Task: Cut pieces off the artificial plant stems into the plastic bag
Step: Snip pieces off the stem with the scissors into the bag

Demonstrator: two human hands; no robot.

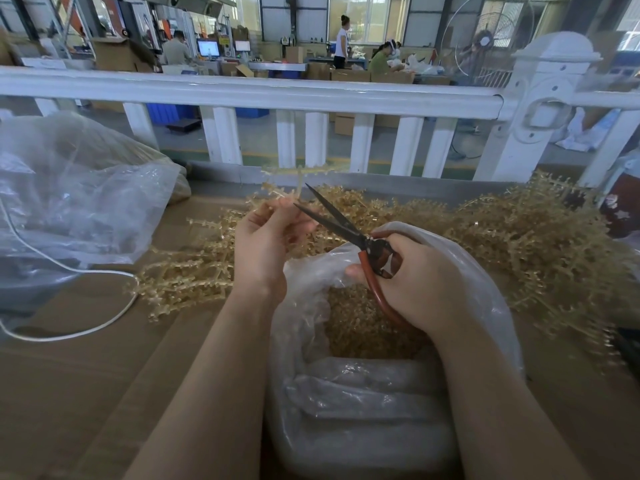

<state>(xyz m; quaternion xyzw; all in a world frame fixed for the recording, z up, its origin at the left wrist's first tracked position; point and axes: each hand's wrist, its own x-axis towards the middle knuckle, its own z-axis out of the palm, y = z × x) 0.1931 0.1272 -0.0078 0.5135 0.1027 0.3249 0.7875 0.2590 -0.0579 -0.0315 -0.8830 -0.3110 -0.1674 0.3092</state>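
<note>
Fingers sit close to the blades, and that looks like the chief risk: the left hand [266, 237] pinches a pale gold stem [294, 174] just left of the scissors [343, 226], so if the blades close before the fingertips are drawn back along the stem, I judge they could nip skin as well as plastic. A second risk is a lost piece. The cut point lies above and to the left of the plastic bag [485, 289], over the loose stems rather than over the bag's mouth, so a snipped bit may well drop among the uncut stock instead of onto the cut pieces [363, 327] already gathered inside the bag. Blur on the stem's upper part suggests it is not steady, which could put the cut in the wrong place. As for the hands, from left to right: the left hand is curled, thumb and fingers pinching the stem near its lower end, the branched top rising above the scissors' tips. The right hand [419, 282], over the bag's mouth, is wrapped round the scissors' red handles, and the dark blades stand parted in a narrow V pointing up and left toward the stem. More uncut stems [540, 233] are heaped right of the bag.
</note>
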